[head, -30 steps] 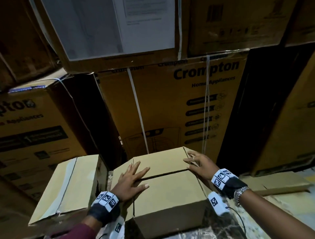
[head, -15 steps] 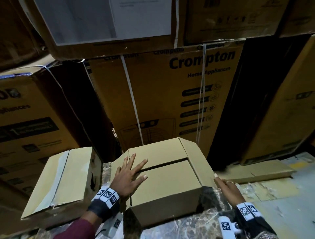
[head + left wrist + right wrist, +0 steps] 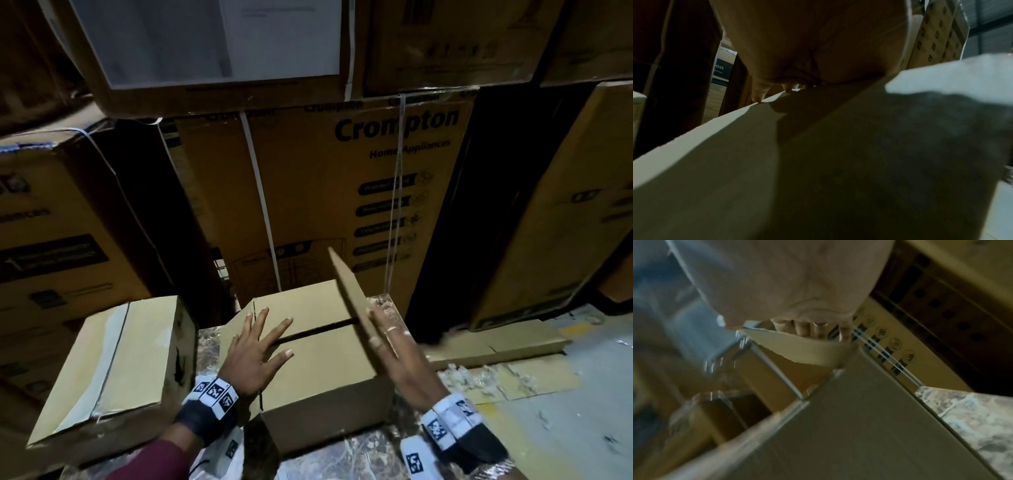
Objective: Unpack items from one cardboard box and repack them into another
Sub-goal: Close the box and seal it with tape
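Resting flat on top of a small cardboard box (image 3: pixel 318 370), the person's left hand (image 3: pixel 255 349) has its fingers straight and spread wide across the seam between the two closed top flaps. This box sits on a marbled, plastic-wrapped surface (image 3: pixel 346 455) and is the landmark for everything else. At the box's right edge, the right hand (image 3: pixel 397 353) meets a side flap (image 3: pixel 352 291) that stands tilted upward; its fingers lie straight and close together along the flap's outer face, with the thumb tip on the flap's edge. A ring shows on one finger. Both wrists wear bands with black-and-white square markers. Left of the box, just beside it, stands a second cardboard box (image 3: pixel 113 363), closed with tape. Behind the box rises a tall carton (image 3: pixel 325 192) printed "Crompton Home Appliances", strapped with white bands. Right of the box, flattened cardboard (image 3: pixel 493 346) lies on the floor.
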Demonstrator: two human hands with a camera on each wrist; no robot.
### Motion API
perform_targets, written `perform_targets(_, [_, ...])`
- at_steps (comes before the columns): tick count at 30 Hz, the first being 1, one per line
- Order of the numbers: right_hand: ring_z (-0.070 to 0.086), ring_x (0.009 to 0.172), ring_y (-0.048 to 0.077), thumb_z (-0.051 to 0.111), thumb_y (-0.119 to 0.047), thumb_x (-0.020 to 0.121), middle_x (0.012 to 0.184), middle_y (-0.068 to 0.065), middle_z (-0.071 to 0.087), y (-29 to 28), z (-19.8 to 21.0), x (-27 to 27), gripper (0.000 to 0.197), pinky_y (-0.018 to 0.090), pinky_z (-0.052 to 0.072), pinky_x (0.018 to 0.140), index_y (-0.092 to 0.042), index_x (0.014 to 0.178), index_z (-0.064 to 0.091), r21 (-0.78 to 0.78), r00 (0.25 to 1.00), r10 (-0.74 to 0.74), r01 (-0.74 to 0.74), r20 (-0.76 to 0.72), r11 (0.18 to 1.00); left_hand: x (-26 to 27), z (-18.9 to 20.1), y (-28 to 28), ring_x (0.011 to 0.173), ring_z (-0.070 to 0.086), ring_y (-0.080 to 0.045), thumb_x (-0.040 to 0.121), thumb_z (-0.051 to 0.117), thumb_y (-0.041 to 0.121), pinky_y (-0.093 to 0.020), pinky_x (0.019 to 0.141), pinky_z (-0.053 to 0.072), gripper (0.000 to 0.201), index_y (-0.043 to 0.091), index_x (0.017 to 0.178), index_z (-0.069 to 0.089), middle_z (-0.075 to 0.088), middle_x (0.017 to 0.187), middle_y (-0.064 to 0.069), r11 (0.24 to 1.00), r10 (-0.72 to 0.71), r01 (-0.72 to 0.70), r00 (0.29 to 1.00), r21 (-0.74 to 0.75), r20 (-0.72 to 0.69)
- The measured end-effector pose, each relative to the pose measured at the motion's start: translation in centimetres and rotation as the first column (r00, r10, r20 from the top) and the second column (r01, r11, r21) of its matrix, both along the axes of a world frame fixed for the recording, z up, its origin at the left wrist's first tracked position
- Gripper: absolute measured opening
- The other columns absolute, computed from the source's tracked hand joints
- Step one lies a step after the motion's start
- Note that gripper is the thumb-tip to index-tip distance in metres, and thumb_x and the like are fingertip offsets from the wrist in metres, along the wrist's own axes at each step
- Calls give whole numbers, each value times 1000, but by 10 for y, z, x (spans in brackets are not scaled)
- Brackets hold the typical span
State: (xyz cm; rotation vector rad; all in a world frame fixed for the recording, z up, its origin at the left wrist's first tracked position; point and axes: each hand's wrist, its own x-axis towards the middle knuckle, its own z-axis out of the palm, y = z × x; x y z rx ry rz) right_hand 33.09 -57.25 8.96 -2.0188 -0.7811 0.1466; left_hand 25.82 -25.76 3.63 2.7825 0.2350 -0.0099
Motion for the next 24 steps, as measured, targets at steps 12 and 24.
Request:
perform_targets(12, [-6, 153, 9, 16, -71, 95, 165, -14, -6, 34, -48, -8, 68, 48, -7, 122, -44, 156, 3, -637, 942, 123, 110, 311, 763, -37, -20, 22, 156, -1, -16, 99, 28, 70, -56, 124, 11, 68, 53, 157, -3, -9, 170, 8, 907, 310, -301, 951, -294, -16])
perform_targets(24, [-2, 152, 6, 10, -75, 91, 165, -19, -1, 40, -53, -17, 69, 56, 4, 121, -48, 154, 6, -619, 953, 5, 194, 304, 761, -112, 51, 11, 123, 57, -23, 98, 56, 52, -37, 95, 46, 40, 36, 134, 58, 61, 136, 0, 444, 744, -341, 656, -829, 129])
